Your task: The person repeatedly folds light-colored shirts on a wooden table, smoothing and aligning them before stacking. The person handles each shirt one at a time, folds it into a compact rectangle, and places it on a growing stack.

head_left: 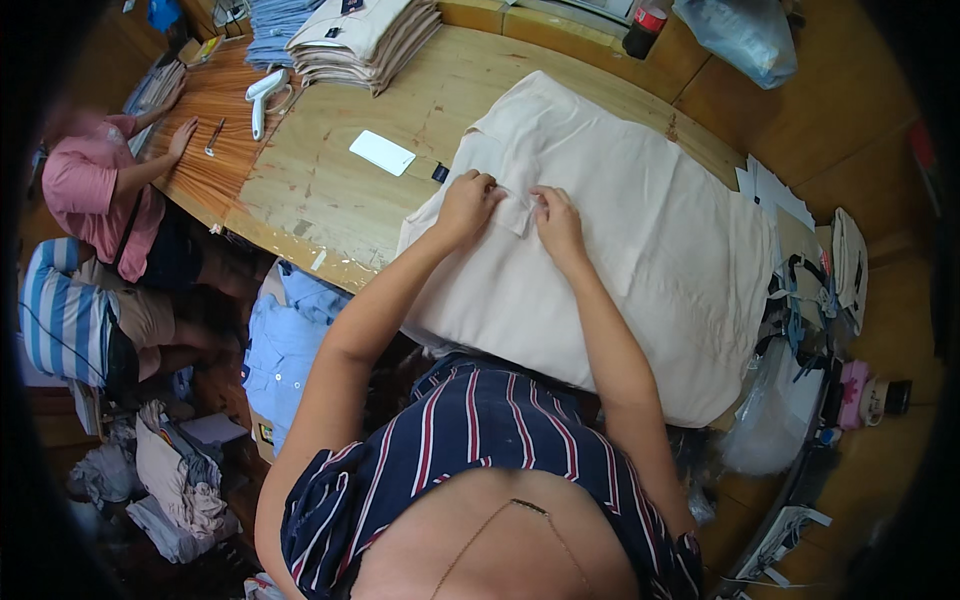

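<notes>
A cream garment [640,250] lies spread over the wooden table [330,190], hanging off its near edge. My left hand [466,205] and my right hand [556,222] rest close together on its upper part. Both pinch a small fold or pocket of the cream cloth between their fingers. A white rectangular card [382,153] and a small dark tag [441,173] lie on the table left of the garment.
A stack of folded cream shirts [365,40] and a blue pile [272,28] sit at the far edge, with a white tagging tool [262,95] nearby. A person in pink [95,190] sits at the left. Blue cloth [285,340], plastic bags [745,35] and a bottle [645,28] surround the table.
</notes>
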